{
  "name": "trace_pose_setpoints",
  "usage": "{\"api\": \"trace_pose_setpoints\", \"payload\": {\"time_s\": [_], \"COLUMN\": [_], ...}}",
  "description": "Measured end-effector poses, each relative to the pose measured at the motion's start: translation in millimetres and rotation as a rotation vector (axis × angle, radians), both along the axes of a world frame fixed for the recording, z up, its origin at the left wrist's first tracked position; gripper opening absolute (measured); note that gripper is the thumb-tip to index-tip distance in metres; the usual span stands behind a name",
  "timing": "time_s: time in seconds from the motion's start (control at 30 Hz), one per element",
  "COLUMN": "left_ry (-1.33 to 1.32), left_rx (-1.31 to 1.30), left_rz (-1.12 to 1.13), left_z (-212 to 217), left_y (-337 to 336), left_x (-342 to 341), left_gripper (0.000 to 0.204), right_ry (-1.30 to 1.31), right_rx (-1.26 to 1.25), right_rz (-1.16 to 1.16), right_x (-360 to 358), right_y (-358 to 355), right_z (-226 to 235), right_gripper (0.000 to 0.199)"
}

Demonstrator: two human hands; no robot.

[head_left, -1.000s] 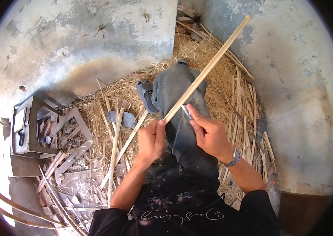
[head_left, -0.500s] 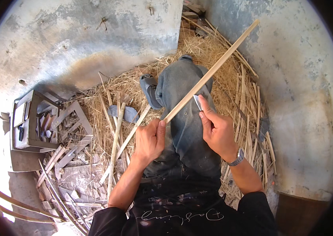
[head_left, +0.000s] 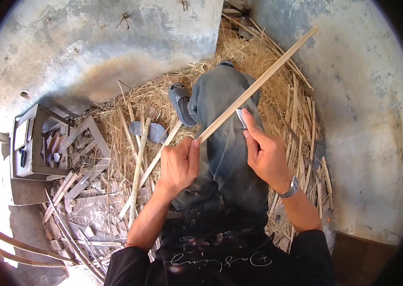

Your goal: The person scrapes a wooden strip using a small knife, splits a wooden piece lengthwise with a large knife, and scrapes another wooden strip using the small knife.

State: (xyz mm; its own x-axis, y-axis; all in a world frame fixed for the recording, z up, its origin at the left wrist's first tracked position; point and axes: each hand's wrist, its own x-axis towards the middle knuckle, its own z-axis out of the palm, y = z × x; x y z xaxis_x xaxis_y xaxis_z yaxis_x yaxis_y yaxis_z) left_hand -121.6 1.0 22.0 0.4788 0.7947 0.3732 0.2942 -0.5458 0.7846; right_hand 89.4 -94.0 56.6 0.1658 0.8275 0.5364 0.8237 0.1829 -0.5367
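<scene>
A long pale strip of split bamboo or wood (head_left: 263, 80) slants up and to the right across my bent legs. My left hand (head_left: 177, 163) is closed round its lower end, with the thumb along the top. In my right hand (head_left: 267, 151) is a small knife blade (head_left: 242, 118), pinched between thumb and fingers. The bright blade lies close against the lower side of the strip, near its middle. Whether the edge touches the wood I cannot tell. Any handle is hidden inside the right hand.
Shavings (head_left: 244, 52) cover the floor around my legs. Several cut strips (head_left: 301, 128) lie along the right wall. A grey slipper (head_left: 147, 132) rests among longer sticks on the left. Beyond them stands a broken wooden cabinet (head_left: 30, 164). Worn walls rise ahead and right.
The blade has shifted slightly up along the strip. The strip's far end has moved a little to the right. Both hands keep their holds.
</scene>
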Motion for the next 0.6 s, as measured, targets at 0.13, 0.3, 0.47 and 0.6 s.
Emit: {"api": "trace_pose_setpoints", "payload": {"time_s": [0.13,0.3,0.47,0.6], "left_ry": [0.012,-0.012,-0.002,0.012], "left_rx": [-0.041,-0.067,-0.061,-0.035], "left_rz": [0.007,0.029,0.047,0.017], "left_z": [-1,5,-2,-4], "left_y": [-1,-4,-4,-5], "left_x": [4,14,3,-3], "left_gripper": [0.036,0.036,0.041,0.041], "right_ry": [-0.018,-0.039,0.111,0.054], "right_rx": [-0.008,-0.129,-0.095,-0.039], "right_rz": [0.053,0.041,-0.081,-0.043], "right_x": [-2,-7,-6,-3], "right_y": [0,-9,-9,-1], "right_z": [3,6,8,5], "right_gripper": [0.053,0.052,0.051,0.051]}}
